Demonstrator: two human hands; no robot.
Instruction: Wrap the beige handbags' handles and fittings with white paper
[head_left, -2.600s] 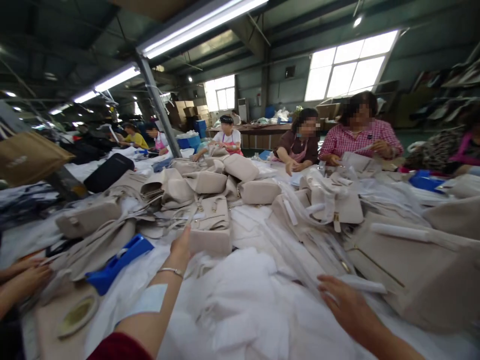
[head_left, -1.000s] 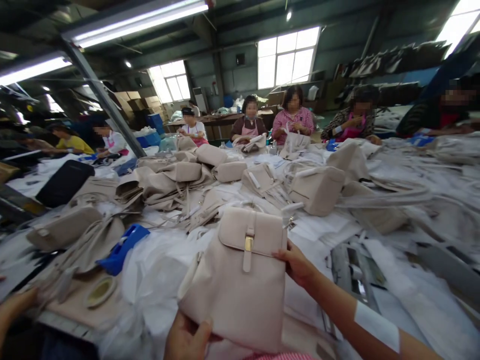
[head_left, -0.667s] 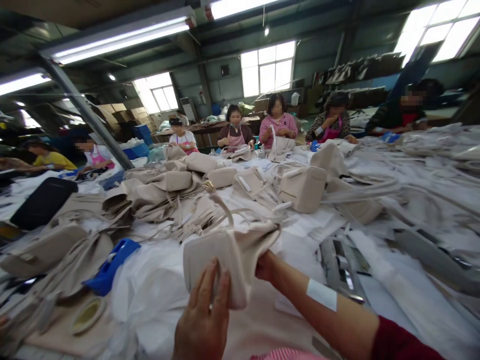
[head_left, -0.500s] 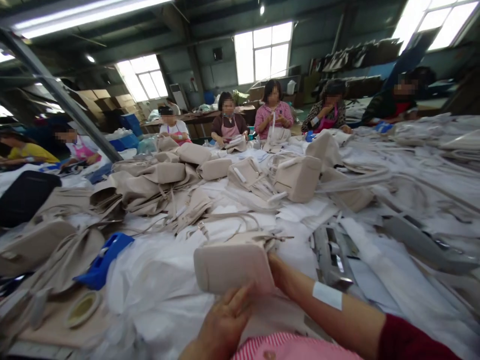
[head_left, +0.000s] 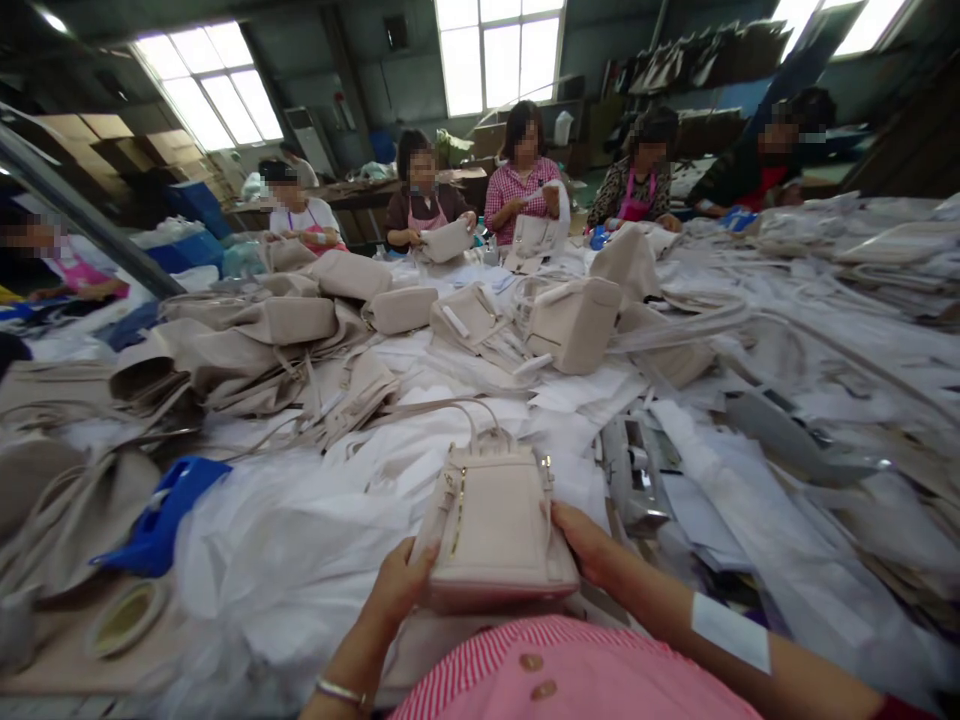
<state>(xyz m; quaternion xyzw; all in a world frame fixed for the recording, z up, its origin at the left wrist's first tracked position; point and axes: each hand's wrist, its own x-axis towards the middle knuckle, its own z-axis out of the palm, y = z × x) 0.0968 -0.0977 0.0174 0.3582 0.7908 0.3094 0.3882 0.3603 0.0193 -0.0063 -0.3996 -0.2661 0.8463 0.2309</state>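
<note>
Backpack (head_left: 491, 525), small and cream-beige, sits at the near edge of the table (head_left: 750, 520), just in front of the person's striped pink top, held between both hands with its top handle pointing toward the far edge.

Left hand (head_left: 401, 585): closed on the lower left corner, thumb over the front face. Bracelet (head_left: 339, 690) on that wrist.
Right hand (head_left: 585, 540): closed along the right side wall, fingers curled against it. White patch (head_left: 731, 632) on the forearm.

Look: smooth faux-leather finish, boxy body, thin looped top handle, a gold zipper running down the left side, gold hardware at the top corners. The bottom panel faces the wearer.

Handling, judged: probably light and empty; the walls keep their shape, so semi-stiff, yet likely to dent under hard pressure. Surface looks smooth, perhaps a little slippery. The pale finish would likely scuff or mark easily. Best holds appear to be the two side walls, as now, or the top handle; the thin straps look prone to tangling.

Around it: white wrapping sheets (head_left: 300, 530) beneath, a blue plastic tool (head_left: 157, 515) and a tape roll (head_left: 124, 620) toward the left edge, and a heap of matching beige bags (head_left: 285, 340) across the middle. Other workers (head_left: 525, 170) sit along the far edge, handling bags of their own.
</note>
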